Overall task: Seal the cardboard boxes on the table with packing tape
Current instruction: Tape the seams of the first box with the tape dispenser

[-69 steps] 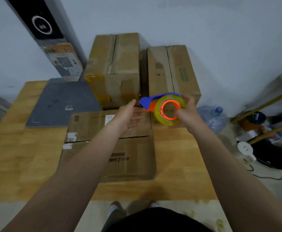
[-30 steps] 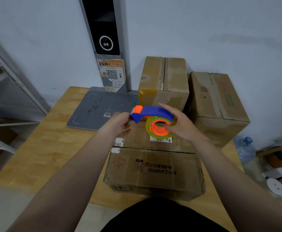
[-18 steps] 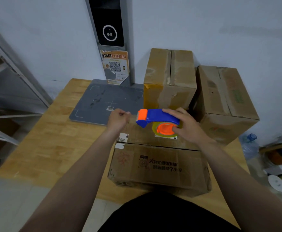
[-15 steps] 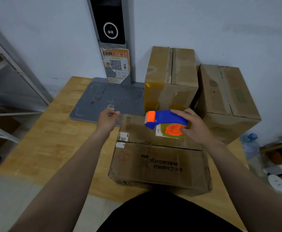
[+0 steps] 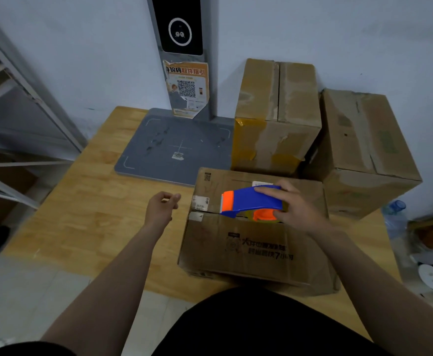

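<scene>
Right hand (image 5: 295, 209) gripping the tape dispenser (image 5: 251, 200) on the front box (image 5: 256, 250).
Left hand (image 5: 160, 208) is hovering loosely curled, empty, over the bench (image 5: 81, 214); the box print is blurring beyond reading.

**Three boxes, one dispenser counted on table**

Three cardboard boxes are counted: a flat box (image 5: 259, 242) at the front and two taller ones, a middle box (image 5: 274, 116) and a right box (image 5: 364, 150), at the back. One blue-and-orange tape dispenser (image 5: 251, 200) is seen. One grey scanner base plate (image 5: 174, 147) is counted on one wooden table (image 5: 94, 201). Two bare hands are seen, the left hand (image 5: 160, 209) and the right hand (image 5: 295, 206). One plastic bottle (image 5: 394, 214) is seen beyond the table.
</scene>
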Available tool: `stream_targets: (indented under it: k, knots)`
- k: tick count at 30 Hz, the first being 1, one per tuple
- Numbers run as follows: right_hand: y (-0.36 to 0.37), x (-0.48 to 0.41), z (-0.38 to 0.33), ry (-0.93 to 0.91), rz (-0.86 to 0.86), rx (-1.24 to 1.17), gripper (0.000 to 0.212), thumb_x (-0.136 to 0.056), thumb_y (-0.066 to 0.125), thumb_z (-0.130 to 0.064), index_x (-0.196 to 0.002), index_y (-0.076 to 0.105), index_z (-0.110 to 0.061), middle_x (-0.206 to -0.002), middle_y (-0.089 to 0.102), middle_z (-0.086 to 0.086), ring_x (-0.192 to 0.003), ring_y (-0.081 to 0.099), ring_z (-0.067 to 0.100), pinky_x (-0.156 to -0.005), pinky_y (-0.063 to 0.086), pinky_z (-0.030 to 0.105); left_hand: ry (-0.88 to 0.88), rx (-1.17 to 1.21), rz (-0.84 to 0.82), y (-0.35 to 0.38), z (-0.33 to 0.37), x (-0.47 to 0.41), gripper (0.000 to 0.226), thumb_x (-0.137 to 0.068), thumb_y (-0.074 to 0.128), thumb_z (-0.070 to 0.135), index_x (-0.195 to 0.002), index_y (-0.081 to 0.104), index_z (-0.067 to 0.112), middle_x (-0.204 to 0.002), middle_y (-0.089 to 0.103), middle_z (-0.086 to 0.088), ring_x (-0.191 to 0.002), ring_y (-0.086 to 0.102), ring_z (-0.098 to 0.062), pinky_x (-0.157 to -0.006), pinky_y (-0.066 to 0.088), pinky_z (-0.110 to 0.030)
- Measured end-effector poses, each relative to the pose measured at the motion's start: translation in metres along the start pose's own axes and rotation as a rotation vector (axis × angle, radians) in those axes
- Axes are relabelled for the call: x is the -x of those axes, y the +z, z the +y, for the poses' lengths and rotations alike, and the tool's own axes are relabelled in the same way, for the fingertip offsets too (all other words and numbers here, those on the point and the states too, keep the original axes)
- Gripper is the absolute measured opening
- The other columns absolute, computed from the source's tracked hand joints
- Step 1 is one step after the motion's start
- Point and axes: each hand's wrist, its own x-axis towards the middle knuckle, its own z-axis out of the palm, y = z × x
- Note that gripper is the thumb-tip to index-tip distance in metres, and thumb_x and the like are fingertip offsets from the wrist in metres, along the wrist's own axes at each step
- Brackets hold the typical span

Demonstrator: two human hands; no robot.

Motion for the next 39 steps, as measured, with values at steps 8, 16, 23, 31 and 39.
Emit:
stream_targets:
  k: [8, 16, 23, 31, 39]
  knots:
    - [0.018, -0.001, -0.013, -0.015, 0.019, 0.109, 0.075, -0.09, 0.07, -0.008, -0.146, 0.042, -0.048, -0.123, 0.039, -0.007, -0.114, 0.038, 0.011, -0.087, 0.044, 0.031, -0.025, 0.051, 0.037, -0.001, -0.026, -0.014, 0.023, -0.096, 0.071, 0.035, -0.086, 0.066, 0.015, -0.076, 0.07, -0.005, -0.065, 0.056, -0.016, -0.065, 0.043, -0.036]
    - [0.03, -0.006, -0.014, -0.027, 0.048, 0.152, 0.068, -0.088, 0.074, -0.009, -0.145, 0.05, -0.038, -0.124, 0.047, 0.001, -0.113, 0.042, 0.016, -0.088, 0.039, 0.03, 0.016, 0.018, 0.015, 0.007, -0.046, -0.021, 0.024, -0.096, 0.071, 0.036, -0.085, 0.066, 0.015, -0.075, 0.071, -0.003, -0.07, 0.063, -0.019, -0.063, 0.043, -0.034]
    - [0.039, -0.007, -0.015, 0.032, 0.058, 0.143, 0.061, -0.089, 0.073, -0.011, -0.143, 0.054, -0.033, -0.126, 0.049, 0.004, -0.116, 0.046, 0.021, -0.096, 0.042, 0.035, 0.03, -0.025, -0.071, 0.033, -0.06, -0.015, 0.02, -0.101, 0.063, 0.034, -0.093, 0.063, 0.015, -0.08, 0.071, -0.001, -0.077, 0.067, -0.023, -0.063, 0.049, -0.035]
    - [0.046, -0.011, -0.012, 0.063, 0.094, 0.121, 0.062, -0.087, 0.074, -0.009, -0.14, 0.055, -0.036, -0.121, 0.049, 0.001, -0.112, 0.047, 0.021, -0.095, 0.047, 0.043, -0.193, -0.322, -0.262, 0.034, -0.071, -0.027, 0.051, -0.102, 0.05, 0.055, -0.144, 0.037, 0.03, -0.136, 0.044, -0.004, -0.123, 0.052, -0.041, -0.072, 0.05, -0.044]
    - [0.049, -0.008, -0.009, 0.047, 0.097, 0.091, 0.064, -0.086, 0.077, -0.009, -0.14, 0.056, -0.035, -0.122, 0.049, 0.001, -0.113, 0.046, 0.019, -0.097, 0.046, 0.04, 0.015, -0.238, -0.094, 0.027, -0.02, -0.032, 0.039, -0.107, 0.046, 0.04, -0.097, 0.073, 0.013, -0.092, 0.073, -0.002, -0.085, 0.067, -0.024, -0.074, 0.051, -0.037]
